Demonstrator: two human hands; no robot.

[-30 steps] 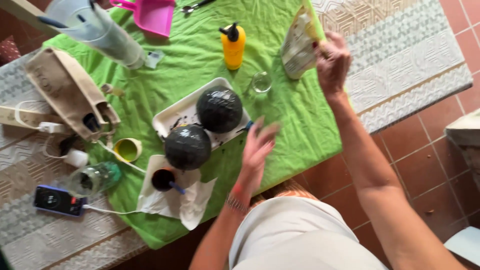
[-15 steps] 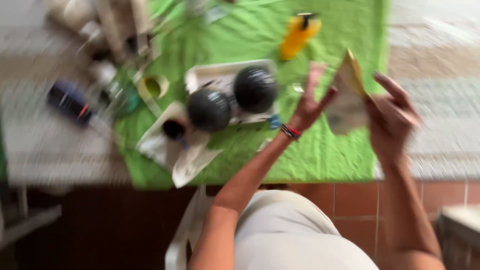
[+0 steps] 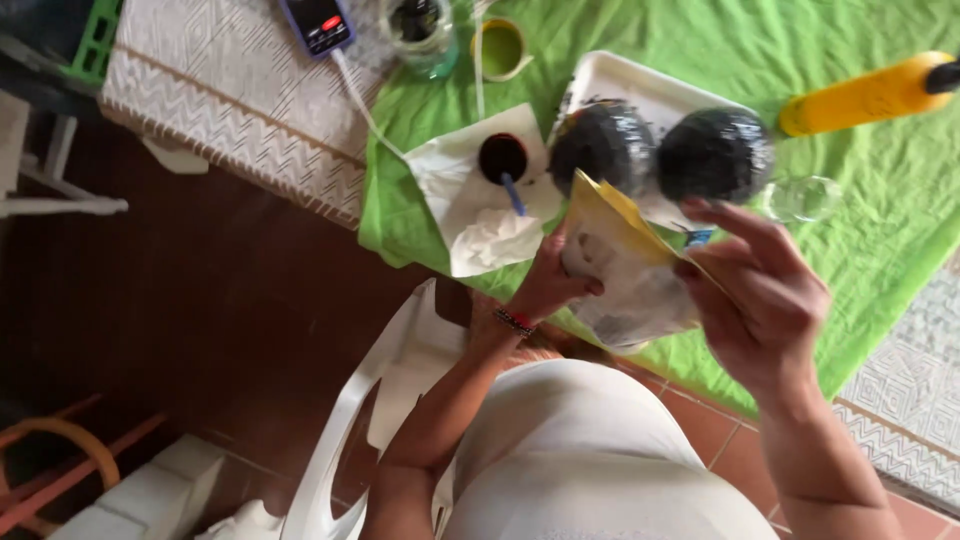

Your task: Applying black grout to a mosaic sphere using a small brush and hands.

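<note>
Both hands hold one crinkled plastic pouch (image 3: 630, 275) up in front of the person's chest, above the near edge of the green cloth (image 3: 900, 210). The left hand (image 3: 548, 280) grips the pouch's left side, thumb pressed against its front. The right hand (image 3: 765, 295) has its fingers (image 3: 745, 225) curled around the pouch's right side, near the yellow strip along the top.

Behind the pouch, two dark, glossy balls (image 3: 660, 150) sit side by side on a white tray (image 3: 620, 80). Just left of the tray, a small cup of dark liquid (image 3: 502, 157) with a blue-handled tool in it rests on white paper (image 3: 480, 215). A yellow bottle (image 3: 865, 95) lies on the cloth to the right, with a clear glass (image 3: 802, 198) just below it. A phone (image 3: 316, 22) on a white cable, a glass jar (image 3: 422, 28) and a green-filled cup (image 3: 500, 47) stand at the far edge. A white plastic chair (image 3: 380, 420) shows below the person's arm.
</note>
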